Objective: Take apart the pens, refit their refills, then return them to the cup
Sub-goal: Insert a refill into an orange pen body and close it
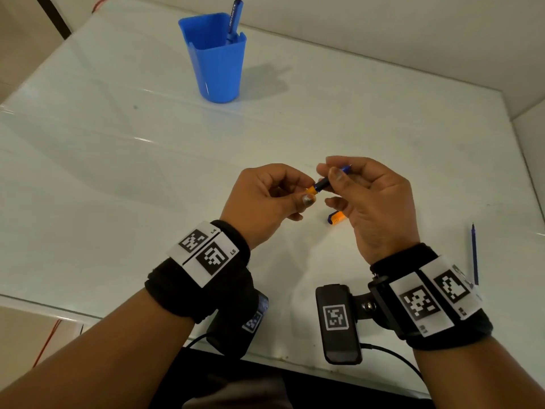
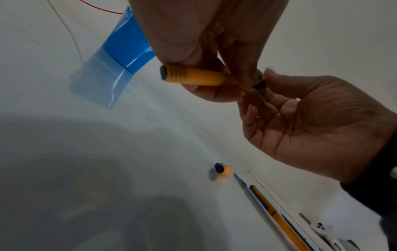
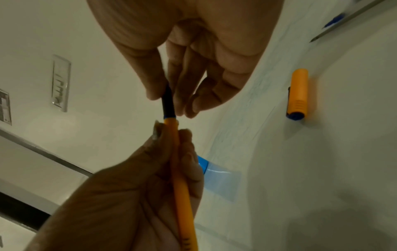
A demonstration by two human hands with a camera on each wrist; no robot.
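Pen barrel (image 3: 180,163), orange, sits above the table's (image 1: 118,172) centre, gripped in the curled fingers of the left hand (image 1: 265,199). At its 2 o'clock the right hand (image 1: 368,199) pinches the black tip section (image 3: 167,103) between thumb and forefinger. An orange cap (image 1: 336,217) lies just below them, a blue refill (image 1: 474,255) at 4 o'clock. Farther off, at 11 o'clock, the blue cup (image 1: 218,63) holds one blue pen (image 1: 234,19).

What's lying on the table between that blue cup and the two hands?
Nothing. In the head view the glossy white table is bare between the blue cup and the left hand and right hand; only the cup's shadow falls there.
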